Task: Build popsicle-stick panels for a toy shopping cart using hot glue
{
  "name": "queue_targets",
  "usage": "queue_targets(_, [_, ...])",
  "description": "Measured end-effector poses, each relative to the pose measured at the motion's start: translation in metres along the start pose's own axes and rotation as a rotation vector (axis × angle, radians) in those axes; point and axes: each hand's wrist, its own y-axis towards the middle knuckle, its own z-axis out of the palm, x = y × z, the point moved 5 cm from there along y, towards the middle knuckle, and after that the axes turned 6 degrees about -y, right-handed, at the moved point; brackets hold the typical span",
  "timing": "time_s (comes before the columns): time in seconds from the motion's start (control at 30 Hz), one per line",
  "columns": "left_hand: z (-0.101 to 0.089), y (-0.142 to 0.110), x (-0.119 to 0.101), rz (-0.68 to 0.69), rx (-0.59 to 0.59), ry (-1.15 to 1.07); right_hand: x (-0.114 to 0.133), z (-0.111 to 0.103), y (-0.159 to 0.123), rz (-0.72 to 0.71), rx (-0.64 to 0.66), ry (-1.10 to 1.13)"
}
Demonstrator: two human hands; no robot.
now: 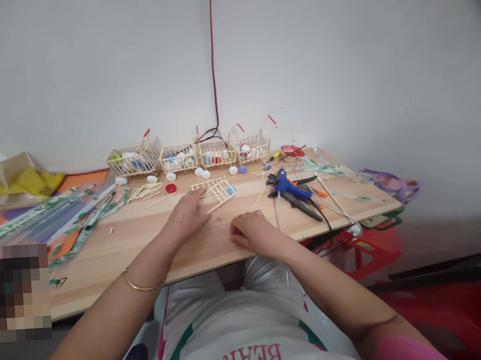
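My left hand lies over the wooden table with its fingers stretched out. Its fingertips reach the left side of a flat lattice of thin wooden sticks; I cannot tell whether they press on it. A light blue round cap shows at the lattice's right end. Loosely curled, my right hand rests near the table's front edge, and nothing shows between its fingers. A single thin stick lies just beyond it. To its right are a blue glue gun and black-handled pliers.
Small stick-built carts filled with caps line the wall. Cut sticks, a red cap and white caps lie before them. Plastic-wrapped strips cover the table's left. A red stool stands right, below the table.
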Motion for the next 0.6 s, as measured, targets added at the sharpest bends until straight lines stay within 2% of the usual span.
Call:
queue_targets(0.13, [0.001,0.000,0.000,-0.005,0.011,0.013,0.007,0.002,0.001,-0.048,-0.006,-0.156])
queue_targets(0.23, [0.001,-0.001,0.000,-0.012,0.022,0.023,-0.004,-0.004,-0.008,-0.013,0.006,-0.154])
queue_targets(0.37, [0.001,-0.003,-0.002,-0.022,0.059,0.045,-0.042,-0.025,-0.042,0.055,-0.037,-0.107])
queue_targets(0.5, [0.002,-0.004,-0.004,-0.019,0.107,0.057,-0.088,-0.041,-0.086,0.174,0.002,-0.115])
queue_targets(0.6, [0.005,-0.005,-0.003,-0.010,0.161,0.059,-0.119,-0.043,-0.117,0.314,0.068,-0.085])
